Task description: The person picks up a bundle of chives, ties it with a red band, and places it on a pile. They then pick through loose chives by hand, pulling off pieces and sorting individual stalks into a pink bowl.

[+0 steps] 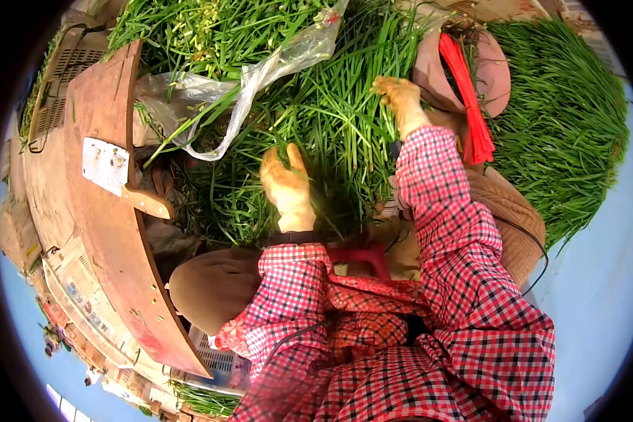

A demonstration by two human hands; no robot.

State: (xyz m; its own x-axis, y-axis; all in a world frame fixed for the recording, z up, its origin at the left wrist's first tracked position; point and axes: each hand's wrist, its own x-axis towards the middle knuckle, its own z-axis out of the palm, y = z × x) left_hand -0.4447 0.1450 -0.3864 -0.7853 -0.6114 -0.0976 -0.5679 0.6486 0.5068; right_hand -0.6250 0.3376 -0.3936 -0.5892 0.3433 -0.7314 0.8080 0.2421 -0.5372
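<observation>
Long green stalks that look like garlic chives lie in a loose heap before me. My left hand is over the near left part of the heap, thumb and fingers apart, holding nothing I can see. Further right, my right hand reaches to the heap's right edge with its fingers stretched leftward and slightly bent, beside the stalks. Both hands look yellowish, perhaps gloved or stained. A clear plastic bag lies crumpled over the greens, left of centre. Red strips hang in a bundle over a pinkish round pad, right of my right hand.
A long wooden board stands at my left, bearing a cleaver with its handle past the edge. Dense greens are piled at the right. A plastic crate is at upper left. Blue floor shows at lower right.
</observation>
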